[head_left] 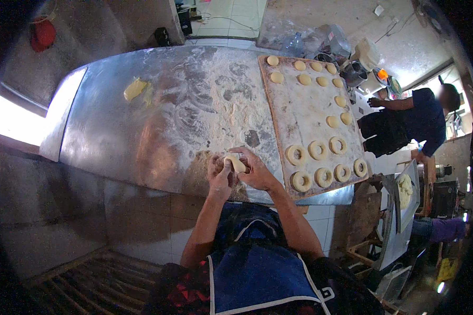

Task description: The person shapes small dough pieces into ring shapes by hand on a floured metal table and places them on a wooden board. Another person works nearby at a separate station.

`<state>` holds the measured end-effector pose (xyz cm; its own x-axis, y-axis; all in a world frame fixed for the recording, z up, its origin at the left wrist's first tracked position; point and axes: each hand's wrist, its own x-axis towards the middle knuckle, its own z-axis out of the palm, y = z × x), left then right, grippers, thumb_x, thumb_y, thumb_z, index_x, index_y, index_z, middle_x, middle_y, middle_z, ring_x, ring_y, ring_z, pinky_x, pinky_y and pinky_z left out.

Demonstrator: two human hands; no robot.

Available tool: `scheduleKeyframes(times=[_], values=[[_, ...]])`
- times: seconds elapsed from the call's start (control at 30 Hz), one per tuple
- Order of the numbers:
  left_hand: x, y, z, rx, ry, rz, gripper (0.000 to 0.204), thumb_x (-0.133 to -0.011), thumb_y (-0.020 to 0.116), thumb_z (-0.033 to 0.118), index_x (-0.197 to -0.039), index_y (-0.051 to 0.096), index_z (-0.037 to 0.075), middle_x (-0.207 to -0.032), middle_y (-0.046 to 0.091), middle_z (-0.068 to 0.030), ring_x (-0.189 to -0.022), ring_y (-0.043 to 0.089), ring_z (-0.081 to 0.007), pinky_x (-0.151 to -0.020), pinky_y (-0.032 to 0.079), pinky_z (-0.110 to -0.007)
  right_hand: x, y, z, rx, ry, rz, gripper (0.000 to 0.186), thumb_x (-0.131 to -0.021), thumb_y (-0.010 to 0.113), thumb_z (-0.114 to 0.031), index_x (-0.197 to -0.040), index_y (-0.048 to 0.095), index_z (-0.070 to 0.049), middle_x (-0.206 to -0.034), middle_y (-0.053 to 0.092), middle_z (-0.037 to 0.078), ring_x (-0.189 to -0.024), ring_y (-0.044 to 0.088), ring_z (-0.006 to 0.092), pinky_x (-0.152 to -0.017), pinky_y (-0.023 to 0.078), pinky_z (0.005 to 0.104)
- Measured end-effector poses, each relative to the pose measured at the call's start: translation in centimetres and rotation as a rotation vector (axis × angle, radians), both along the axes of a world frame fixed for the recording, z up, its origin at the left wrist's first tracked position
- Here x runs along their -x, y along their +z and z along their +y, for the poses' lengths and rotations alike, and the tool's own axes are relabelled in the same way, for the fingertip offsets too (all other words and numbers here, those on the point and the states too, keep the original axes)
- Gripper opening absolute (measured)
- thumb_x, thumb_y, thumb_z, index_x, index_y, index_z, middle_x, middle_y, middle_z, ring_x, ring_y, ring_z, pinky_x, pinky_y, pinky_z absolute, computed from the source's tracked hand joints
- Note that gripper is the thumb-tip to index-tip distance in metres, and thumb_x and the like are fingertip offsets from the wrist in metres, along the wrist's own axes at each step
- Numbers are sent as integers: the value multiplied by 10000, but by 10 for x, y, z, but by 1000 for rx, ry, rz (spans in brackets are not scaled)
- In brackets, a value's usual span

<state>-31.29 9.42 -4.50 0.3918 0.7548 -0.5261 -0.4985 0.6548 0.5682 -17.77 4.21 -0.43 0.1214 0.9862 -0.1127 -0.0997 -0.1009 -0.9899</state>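
Fingers of left hand and right hand curled together around a pale dough piece, both gripping it, held just above the near edge of the floured metal table. Just right of the hands: floured wooden board, dough rings at its near end, round dough balls at its far end. Lone yellowish dough lump well apart at far left of table; another person stands beyond the board.
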Motion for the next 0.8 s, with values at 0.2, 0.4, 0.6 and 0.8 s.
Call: scheduleKeyframes(times=[0.2, 0.4, 0.6, 0.8], values=[[-10, 10, 10, -616, -274, -123, 372, -785, 637, -35, -1085, 462, 99, -980, 511, -24, -904, 586, -163, -703, 510, -307, -18, -28, 18, 40, -227, -271, 318, -894, 510, -192, -1179, 506, -51, -948, 595, 90, -820, 568, 204, -719, 475, 361], [-53, -5, 11, -399, -116, -153, 149, -925, 502, 185, -1046, 505, 97, -991, 528, -41, -824, 586, -188, -685, 519, -359, -40, -87, 3, -83, -368, -508, 275, -893, 491, -148, -1113, 542, 7, -841, 584, 207, -770, 551, 394, -718, 445, 503], [-101, -19, -8, -78, -88, 97, 322, -973, 434, 349, -999, 574, 61, -926, 630, -90, -756, 614, -205, -624, 503, -358, -61, -50, -16, 64, -318, -533, 433, -961, 470, -365, -895, 587, 46, -764, 601, 213, -679, 590, 211, -620, 462, 368], [-142, 1, -48, -569, -188, 408, 281, -957, 459, 371, -900, 534, 107, -788, 537, -8, -661, 552, -172, -591, 456, -300, -94, -30, -45, 10, -504, -268, 453, -942, 514, -358, -662, 568, -6, -592, 502, 61, -565, 473, 170, -523, 393, 343]])
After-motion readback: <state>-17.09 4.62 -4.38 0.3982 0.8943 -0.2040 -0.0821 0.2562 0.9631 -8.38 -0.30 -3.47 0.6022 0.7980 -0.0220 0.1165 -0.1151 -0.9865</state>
